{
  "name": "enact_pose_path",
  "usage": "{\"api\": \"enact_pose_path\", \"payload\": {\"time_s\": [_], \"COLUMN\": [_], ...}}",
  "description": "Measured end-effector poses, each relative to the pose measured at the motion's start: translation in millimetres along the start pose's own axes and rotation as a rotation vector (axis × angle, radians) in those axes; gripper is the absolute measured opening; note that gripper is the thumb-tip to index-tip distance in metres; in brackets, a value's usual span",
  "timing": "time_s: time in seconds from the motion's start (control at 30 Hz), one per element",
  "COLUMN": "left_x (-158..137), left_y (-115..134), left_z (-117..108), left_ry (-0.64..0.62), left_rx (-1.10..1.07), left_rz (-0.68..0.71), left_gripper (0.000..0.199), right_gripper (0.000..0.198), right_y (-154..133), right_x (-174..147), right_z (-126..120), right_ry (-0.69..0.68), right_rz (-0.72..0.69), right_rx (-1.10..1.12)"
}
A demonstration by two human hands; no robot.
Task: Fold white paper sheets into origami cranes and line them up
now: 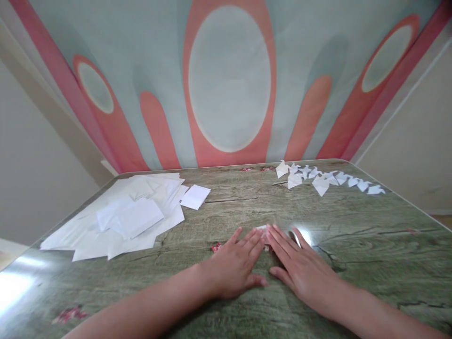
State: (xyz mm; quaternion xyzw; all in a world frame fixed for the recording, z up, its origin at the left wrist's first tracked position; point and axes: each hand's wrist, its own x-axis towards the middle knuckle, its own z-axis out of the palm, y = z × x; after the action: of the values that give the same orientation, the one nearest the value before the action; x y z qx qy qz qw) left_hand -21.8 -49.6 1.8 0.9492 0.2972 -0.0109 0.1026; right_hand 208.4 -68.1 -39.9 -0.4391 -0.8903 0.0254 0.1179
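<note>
A small piece of white paper [262, 230] lies flat on the table, mostly covered by fingers. My left hand [240, 264] rests over its left side, fingers stretched out and pointing away, thumb to the right. From the other side my right hand [298, 266] lays its outstretched fingertips on the paper's right part. Both hands are open and pressed down flat, with the fingertips almost meeting. How the paper is folded beneath them cannot be made out.
A spread heap of white paper sheets [165, 221] covers the table's left side, a small folded white square [195, 197] beside it. At the back right stand several folded white paper figures [320, 184]. A patterned panel [229, 157] rises behind the wood-grain table [353, 292].
</note>
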Motion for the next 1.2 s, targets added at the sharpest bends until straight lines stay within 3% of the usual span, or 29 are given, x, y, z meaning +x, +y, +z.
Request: {"api": "enact_pose_path", "payload": {"time_s": [0.1,0.17,0.23,0.3,0.5,0.67,0.93,1.2], "left_x": [-0.7,1.7,7.3,14.7,23.5,19.0,17.0,17.6], "left_y": [-12.2,-16.8,-19.2,-21.4,-33.4,-40.3,-46.5,-41.5], "left_z": [-10.6,-17.1,-21.3,-23.3,-17.9,-5.5,-3.6,-9.1], "left_ry": [-0.011,0.004,0.035,0.069,0.166,0.257,0.285,0.358], "left_rx": [-0.002,-0.007,-0.031,-0.069,-0.167,-0.175,-0.191,-0.276], "left_rz": [0.005,-0.005,-0.026,-0.044,-0.017,-0.051,-0.126,-0.175], "left_gripper": [0.071,0.062,0.054,0.047,0.025,0.027,0.03,0.022], "right_gripper": [0.071,0.058,0.041,0.037,0.032,0.028,0.018,0.014], "right_y": [19.7,35.8,49.2,56.1,42.0,36.2,43.3,41.1], "right_x": [-8.4,-9.8,-4.5,6.4,41.8,53.1,72.2,72.7], "right_z": [-14.1,-24.9,-33.9,-38.3,-27.9,-21.6,-26.7,-1.7], "right_ry": [-0.076,-0.115,-0.064,0.025,0.005,-0.008,-0.081,0.131], "right_rz": [-0.03,0.017,0.103,0.102,-0.116,-0.071,-0.05,0.01], "right_rx": [0.083,0.146,0.206,0.212,0.298,0.33,0.388,0.393]}}
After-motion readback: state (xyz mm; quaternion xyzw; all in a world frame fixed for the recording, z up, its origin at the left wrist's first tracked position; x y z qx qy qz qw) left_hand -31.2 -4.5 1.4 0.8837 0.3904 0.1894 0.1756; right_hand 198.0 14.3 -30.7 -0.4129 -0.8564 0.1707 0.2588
